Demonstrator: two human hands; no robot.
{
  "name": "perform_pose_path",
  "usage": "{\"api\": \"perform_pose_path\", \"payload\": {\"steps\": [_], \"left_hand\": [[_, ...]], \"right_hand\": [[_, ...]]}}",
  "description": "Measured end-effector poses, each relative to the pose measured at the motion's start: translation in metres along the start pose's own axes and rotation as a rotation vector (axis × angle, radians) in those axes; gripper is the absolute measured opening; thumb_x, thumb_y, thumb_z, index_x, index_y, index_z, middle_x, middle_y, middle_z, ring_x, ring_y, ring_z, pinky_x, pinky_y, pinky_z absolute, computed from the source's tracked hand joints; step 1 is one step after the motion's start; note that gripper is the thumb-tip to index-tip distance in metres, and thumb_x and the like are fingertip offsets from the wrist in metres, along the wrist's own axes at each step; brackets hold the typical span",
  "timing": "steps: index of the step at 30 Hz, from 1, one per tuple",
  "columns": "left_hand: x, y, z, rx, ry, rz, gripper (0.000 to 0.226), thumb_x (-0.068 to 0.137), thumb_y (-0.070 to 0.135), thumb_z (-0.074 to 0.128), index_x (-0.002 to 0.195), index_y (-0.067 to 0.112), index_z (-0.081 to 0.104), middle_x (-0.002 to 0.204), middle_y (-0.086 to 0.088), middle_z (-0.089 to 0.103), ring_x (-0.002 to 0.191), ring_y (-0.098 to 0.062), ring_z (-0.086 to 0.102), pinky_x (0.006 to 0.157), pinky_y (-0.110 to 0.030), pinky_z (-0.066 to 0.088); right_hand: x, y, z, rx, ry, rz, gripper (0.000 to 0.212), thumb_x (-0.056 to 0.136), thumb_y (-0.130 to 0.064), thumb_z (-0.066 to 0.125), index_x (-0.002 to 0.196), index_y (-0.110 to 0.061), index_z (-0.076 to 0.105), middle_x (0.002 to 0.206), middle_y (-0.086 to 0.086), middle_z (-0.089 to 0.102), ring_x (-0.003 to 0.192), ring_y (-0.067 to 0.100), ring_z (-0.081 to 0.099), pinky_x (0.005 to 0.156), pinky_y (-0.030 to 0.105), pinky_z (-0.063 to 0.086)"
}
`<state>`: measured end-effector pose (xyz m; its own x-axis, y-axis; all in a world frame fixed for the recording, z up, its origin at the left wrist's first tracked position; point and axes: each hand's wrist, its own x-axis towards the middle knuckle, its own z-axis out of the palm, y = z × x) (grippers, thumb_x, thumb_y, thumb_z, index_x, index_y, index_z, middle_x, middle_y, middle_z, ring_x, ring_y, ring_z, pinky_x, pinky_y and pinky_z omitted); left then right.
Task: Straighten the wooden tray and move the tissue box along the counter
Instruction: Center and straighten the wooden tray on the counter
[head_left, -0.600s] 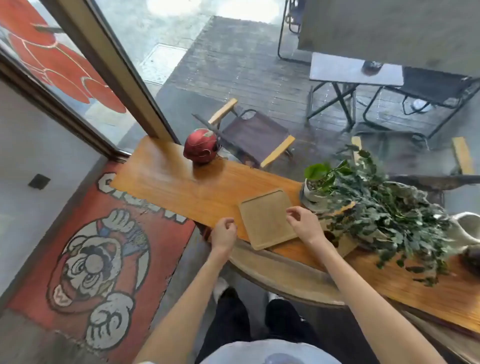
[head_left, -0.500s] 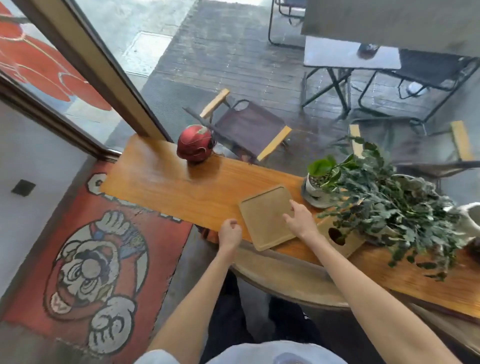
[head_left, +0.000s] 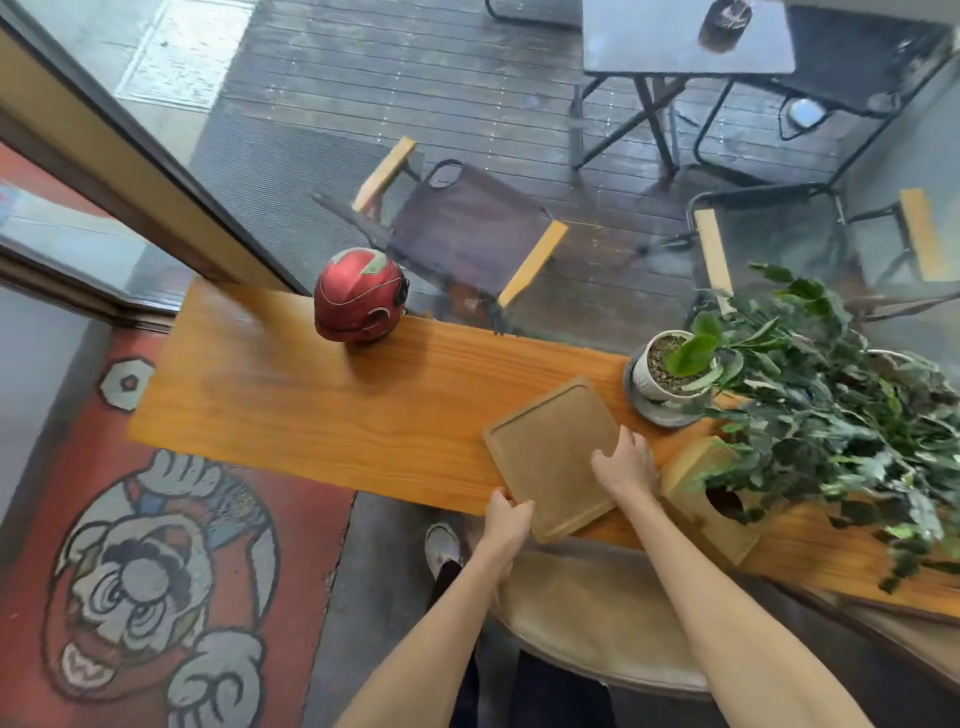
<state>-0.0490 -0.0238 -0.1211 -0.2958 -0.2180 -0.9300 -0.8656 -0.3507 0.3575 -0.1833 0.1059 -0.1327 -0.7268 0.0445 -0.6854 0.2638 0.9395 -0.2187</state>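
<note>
A flat square wooden tray (head_left: 550, 452) lies skewed on the orange wooden counter (head_left: 322, 405), its near corner overhanging the front edge. My left hand (head_left: 506, 519) grips the tray's near left edge. My right hand (head_left: 623, 462) rests with spread fingers on the tray's right edge. Just right of that hand sits a light wooden tissue box (head_left: 711, 499) with a dark round hole in its top, partly hidden under leaves.
A red helmet-like ornament (head_left: 358, 301) stands at the counter's back left. A small white potted plant (head_left: 667, 369) on a saucer and a large leafy plant (head_left: 841, 415) crowd the right. A round stool (head_left: 597, 623) is below me. Glass fronts the counter.
My left hand went from the counter's front edge to the tray's near left edge. My right hand shifted onto the tray's right edge. The camera view tilted and moved closer.
</note>
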Motion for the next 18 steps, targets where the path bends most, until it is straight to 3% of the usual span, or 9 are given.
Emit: {"api": "perform_pose_path", "payload": {"steps": [3,6,9,11,13,14,18], "left_hand": [[0.007,-0.003,-0.002,-0.073,0.007,-0.055,0.081,0.079,0.045,0.067,0.148,0.02,0.034,0.154,-0.007,0.028,0.131,-0.032,0.045,0.106,-0.048,0.046],[0.008,-0.008,-0.024,-0.177,0.07,-0.031,0.061,0.087,0.039,0.067,0.138,0.022,0.04,0.145,-0.009,0.036,0.12,-0.031,0.053,0.095,-0.046,0.053],[-0.001,-0.002,-0.061,-0.305,0.154,0.046,0.047,0.092,0.026,0.065,0.129,0.023,0.037,0.137,-0.012,0.047,0.111,-0.029,0.058,0.095,-0.051,0.054],[-0.012,0.009,-0.087,-0.31,0.197,0.107,0.045,0.098,0.015,0.058,0.136,0.013,0.035,0.129,-0.013,0.051,0.098,-0.023,0.06,0.081,-0.042,0.055],[-0.022,0.021,-0.112,-0.218,0.245,0.175,0.048,0.099,0.012,0.054,0.143,0.008,0.034,0.127,-0.01,0.051,0.092,-0.017,0.058,0.067,-0.028,0.049],[-0.027,0.025,-0.123,-0.164,0.264,0.21,0.05,0.1,0.013,0.052,0.146,0.008,0.033,0.129,-0.008,0.05,0.097,-0.017,0.056,0.068,-0.026,0.047],[-0.039,0.026,-0.156,-0.005,0.326,0.31,0.055,0.103,0.029,0.047,0.153,0.01,0.031,0.15,-0.005,0.045,0.133,-0.025,0.046,0.099,-0.032,0.04]], "right_hand": [[0.004,-0.001,-0.005,0.066,-0.065,0.044,0.063,0.09,-0.031,0.056,0.149,-0.016,0.038,0.155,0.01,0.036,0.143,0.033,0.032,0.115,0.048,0.028],[0.006,-0.005,-0.009,0.183,-0.065,-0.004,0.049,0.091,-0.033,0.062,0.135,-0.015,0.05,0.142,0.011,0.047,0.134,0.032,0.042,0.112,0.048,0.036],[-0.018,-0.029,-0.004,0.402,-0.112,-0.099,0.046,0.095,-0.029,0.062,0.133,-0.01,0.047,0.132,0.007,0.051,0.113,0.022,0.051,0.095,0.036,0.044],[-0.045,-0.047,0.011,0.451,-0.166,-0.152,0.056,0.097,-0.032,0.059,0.143,-0.008,0.038,0.131,0.003,0.052,0.115,0.023,0.053,0.093,0.034,0.043],[-0.071,-0.058,0.034,0.456,-0.113,-0.172,0.061,0.099,-0.039,0.055,0.148,-0.009,0.036,0.141,0.007,0.056,0.126,0.029,0.055,0.101,0.04,0.046],[-0.083,-0.063,0.044,0.471,-0.079,-0.169,0.061,0.1,-0.043,0.052,0.149,-0.01,0.037,0.143,0.009,0.057,0.129,0.029,0.055,0.104,0.041,0.046],[-0.12,-0.081,0.074,0.526,-0.03,-0.186,0.061,0.103,-0.048,0.041,0.152,-0.013,0.036,0.149,0.004,0.052,0.138,0.024,0.047,0.112,0.038,0.038]]}}
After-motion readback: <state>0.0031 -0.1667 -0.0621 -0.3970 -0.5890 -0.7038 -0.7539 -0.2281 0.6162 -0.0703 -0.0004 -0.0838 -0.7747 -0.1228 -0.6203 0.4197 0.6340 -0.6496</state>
